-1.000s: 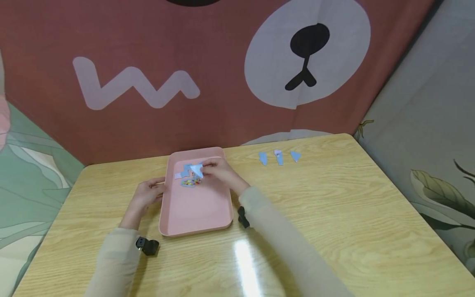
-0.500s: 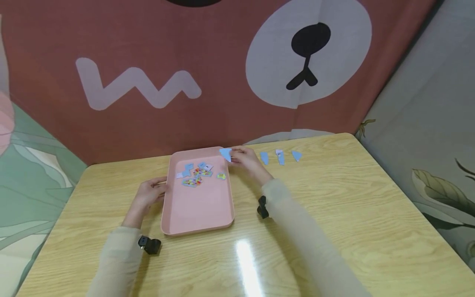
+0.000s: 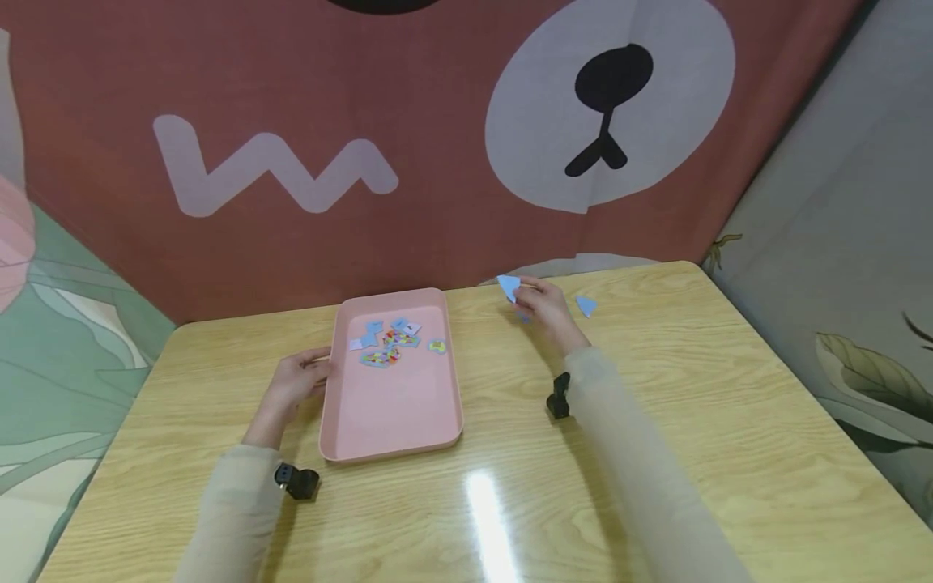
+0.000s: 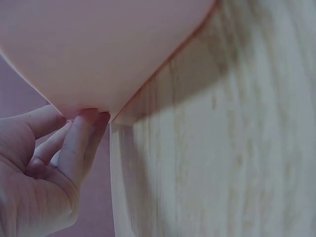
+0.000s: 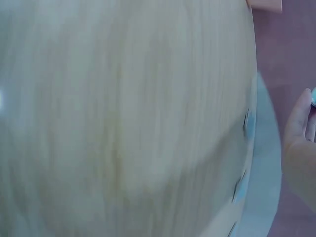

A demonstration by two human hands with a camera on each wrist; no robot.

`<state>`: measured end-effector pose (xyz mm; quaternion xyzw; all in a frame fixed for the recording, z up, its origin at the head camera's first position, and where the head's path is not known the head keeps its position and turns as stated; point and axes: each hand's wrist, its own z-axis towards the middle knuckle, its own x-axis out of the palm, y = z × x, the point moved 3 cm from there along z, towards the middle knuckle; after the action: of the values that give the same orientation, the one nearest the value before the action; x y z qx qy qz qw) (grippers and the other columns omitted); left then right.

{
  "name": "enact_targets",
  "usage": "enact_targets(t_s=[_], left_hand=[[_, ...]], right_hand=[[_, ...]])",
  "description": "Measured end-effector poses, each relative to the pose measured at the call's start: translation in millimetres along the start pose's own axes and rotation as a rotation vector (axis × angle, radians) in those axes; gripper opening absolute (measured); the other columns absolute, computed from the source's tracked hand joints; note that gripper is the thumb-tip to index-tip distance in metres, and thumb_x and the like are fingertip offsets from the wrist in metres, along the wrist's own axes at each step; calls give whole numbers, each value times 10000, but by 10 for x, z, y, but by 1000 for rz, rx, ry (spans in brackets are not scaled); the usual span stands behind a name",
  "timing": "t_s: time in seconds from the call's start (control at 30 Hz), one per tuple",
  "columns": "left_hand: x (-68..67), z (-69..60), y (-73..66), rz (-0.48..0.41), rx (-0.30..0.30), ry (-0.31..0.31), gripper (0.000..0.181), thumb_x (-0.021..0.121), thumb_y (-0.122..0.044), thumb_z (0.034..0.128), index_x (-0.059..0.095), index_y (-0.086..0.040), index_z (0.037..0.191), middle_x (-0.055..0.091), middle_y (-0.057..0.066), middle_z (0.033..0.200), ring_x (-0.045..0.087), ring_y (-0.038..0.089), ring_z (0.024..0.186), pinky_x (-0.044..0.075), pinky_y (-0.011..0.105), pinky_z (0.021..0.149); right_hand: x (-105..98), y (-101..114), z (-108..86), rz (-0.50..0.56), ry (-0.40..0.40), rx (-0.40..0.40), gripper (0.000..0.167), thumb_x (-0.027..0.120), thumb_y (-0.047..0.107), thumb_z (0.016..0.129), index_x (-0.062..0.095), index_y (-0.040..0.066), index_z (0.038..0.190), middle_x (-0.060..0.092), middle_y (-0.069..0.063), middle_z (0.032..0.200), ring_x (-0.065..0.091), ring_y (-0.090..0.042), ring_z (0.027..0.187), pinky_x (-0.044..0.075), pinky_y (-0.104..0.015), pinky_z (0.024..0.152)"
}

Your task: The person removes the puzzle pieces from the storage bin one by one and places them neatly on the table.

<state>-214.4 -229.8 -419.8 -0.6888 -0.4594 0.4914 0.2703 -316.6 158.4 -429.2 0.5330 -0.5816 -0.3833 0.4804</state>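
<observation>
My right hand [image 3: 547, 309] pinches a pale-blue, roughly triangular puzzle piece [image 3: 508, 287] above the table's back edge, right of the pink tray [image 3: 386, 413]. In the right wrist view only part of that hand [image 5: 298, 143] shows, at the right edge. Below it a blue piece [image 3: 524, 317] peeks out on the table, and another triangular blue piece [image 3: 586, 305] lies to the right. My left hand [image 3: 295, 382] holds the tray's left rim; in the left wrist view its fingers [image 4: 79, 136] touch the outer wall.
Inside the tray's far half lie several blue, pinkish and multicoloured pieces [image 3: 389, 340], with a yellow-green one [image 3: 436, 346] near the right wall. A patterned red cloth [image 3: 437, 227] hangs behind the wooden table [image 3: 656, 389].
My right hand has lifted the blue puzzle piece out of the tray and carried it right, over the row of pieces on the table. The left hand stays at the tray.
</observation>
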Motion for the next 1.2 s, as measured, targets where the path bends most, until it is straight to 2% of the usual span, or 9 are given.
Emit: enact_targets(t_s=[0.1,0.17,0.43,0.67,0.8,1.07,1.2], left_hand=[[-7,-9,-7,9,4,2,519,494,-192,988,365,-11,1457,464,268,1413,640,126,1026,569,222,823],[-7,-6,-12,4,6,2,519,495,-191,989,364,-11,1457,464,268,1414,640,131,1032,569,230,834],[7,-2,-12,-2,4,1,527,510,-192,982,368,-11,1456,463,266,1415,640,101,995,567,220,815],[4,1,-5,-7,10,-2,518,498,-174,982,368,1,1452,464,280,1408,631,70,959,566,210,805],[9,4,1,-16,14,0,516,490,-162,982,363,16,1449,458,292,1406,625,63,945,569,219,810],[17,17,16,-5,-2,-3,512,484,-168,990,358,7,1455,458,288,1408,626,157,1047,568,270,863],[14,12,16,0,-1,-1,516,484,-175,992,354,3,1458,455,288,1411,616,201,1097,564,290,882]], right_hand=[[-170,46,-13,14,-53,-2,529,519,73,966,350,28,1464,534,52,949,585,-28,777,538,-130,791],[-262,85,-44,13,-86,-4,527,529,64,958,364,19,1456,556,65,894,594,-24,740,534,-113,725],[-471,212,-188,3,-156,-36,518,521,27,945,363,-58,1430,609,109,727,579,-4,632,530,-123,689],[-642,267,-242,18,-217,-18,535,529,22,936,354,-60,1435,596,113,722,572,-14,649,522,-121,687],[-750,280,-263,43,-231,-32,540,529,7,930,346,-74,1432,606,104,718,579,-10,626,510,-104,637],[-981,318,-315,66,-238,-13,561,532,-1,927,324,-63,1444,618,121,706,596,0,650,526,-103,637],[-1127,297,-296,63,-260,-23,444,535,-25,918,424,-66,1345,627,117,657,612,4,612,531,-109,608]])
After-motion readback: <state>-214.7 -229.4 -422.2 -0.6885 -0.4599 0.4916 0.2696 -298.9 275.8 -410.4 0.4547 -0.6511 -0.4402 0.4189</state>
